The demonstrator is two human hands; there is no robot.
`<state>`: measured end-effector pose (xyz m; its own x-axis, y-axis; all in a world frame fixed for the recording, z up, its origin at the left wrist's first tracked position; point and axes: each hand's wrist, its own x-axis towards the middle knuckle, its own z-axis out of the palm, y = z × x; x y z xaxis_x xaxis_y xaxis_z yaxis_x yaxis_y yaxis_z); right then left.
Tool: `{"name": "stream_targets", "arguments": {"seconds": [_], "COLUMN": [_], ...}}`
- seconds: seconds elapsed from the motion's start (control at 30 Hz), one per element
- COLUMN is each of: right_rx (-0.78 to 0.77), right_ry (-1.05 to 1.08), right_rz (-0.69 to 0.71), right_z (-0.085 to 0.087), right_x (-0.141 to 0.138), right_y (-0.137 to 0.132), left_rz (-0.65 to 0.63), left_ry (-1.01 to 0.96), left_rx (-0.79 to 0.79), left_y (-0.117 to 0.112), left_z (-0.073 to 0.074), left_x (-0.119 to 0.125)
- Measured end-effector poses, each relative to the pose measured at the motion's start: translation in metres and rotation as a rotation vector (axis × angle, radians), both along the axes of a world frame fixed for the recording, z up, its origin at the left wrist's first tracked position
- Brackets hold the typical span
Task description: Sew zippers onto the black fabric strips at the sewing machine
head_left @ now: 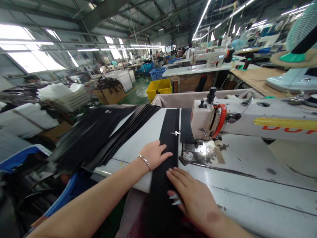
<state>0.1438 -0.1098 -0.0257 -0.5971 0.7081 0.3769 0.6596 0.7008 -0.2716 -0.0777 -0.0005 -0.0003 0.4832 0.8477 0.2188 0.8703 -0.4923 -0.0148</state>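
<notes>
My left hand point(154, 154) lies on a long black strip of material point(169, 124), fingers spread. A silver zipper pull point(175, 133) sits on the strip just beyond those fingertips. The strip runs over the table's front edge toward my lap. My right hand point(192, 193) rests at the strip's right edge, fingers stretched forward. Tucked under its palm are small thread snips point(175, 199), with only the metal tips showing. To the right stands a sewing machine point(206, 120); another black piece point(187, 125) lies beside its needle area.
Layered black pieces point(128, 129) spread over the table's left side. A blue bin point(61, 195) holding dark material stands at lower left. Beyond the table are a yellow crate point(158, 86), another sewing machine point(208, 59) and a fan point(303, 29).
</notes>
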Motion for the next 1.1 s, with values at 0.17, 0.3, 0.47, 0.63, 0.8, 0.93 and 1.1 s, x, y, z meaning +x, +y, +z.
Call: {"name": "stream_targets", "arguments": {"seconds": [0.17,0.3,0.47,0.63,0.8,0.93,1.1], "right_rx": [0.007,0.068,0.117,0.100,0.077,0.114,0.249], "right_ry": [-0.171,-0.324,-0.437,-0.320,-0.227,-0.224,-0.376], "right_rz": [-0.131,-0.398,-0.606,-0.534,-0.501,-0.450,-0.264], "right_z": [0.000,-0.003,-0.026,-0.043,-0.034,-0.026,-0.032], "right_x": [0.020,0.088,0.133,0.140,0.130,0.099,0.090], "right_y": [-0.014,0.006,0.050,0.042,0.013,-0.005,-0.042], "left_rz": [-0.154,-0.219,-0.007,0.463,0.606,0.582,0.387], "left_ry": [0.006,-0.021,-0.073,-0.023,0.032,0.053,0.060], "left_rx": [-0.001,-0.119,-0.101,-0.061,-0.203,-0.235,-0.233], "left_y": [-0.029,-0.052,-0.016,0.054,0.074,0.079,0.058], "left_z": [0.008,0.016,0.026,0.044,0.044,0.047,0.052], "left_x": [0.034,0.035,-0.010,-0.125,-0.195,-0.202,-0.174]}}
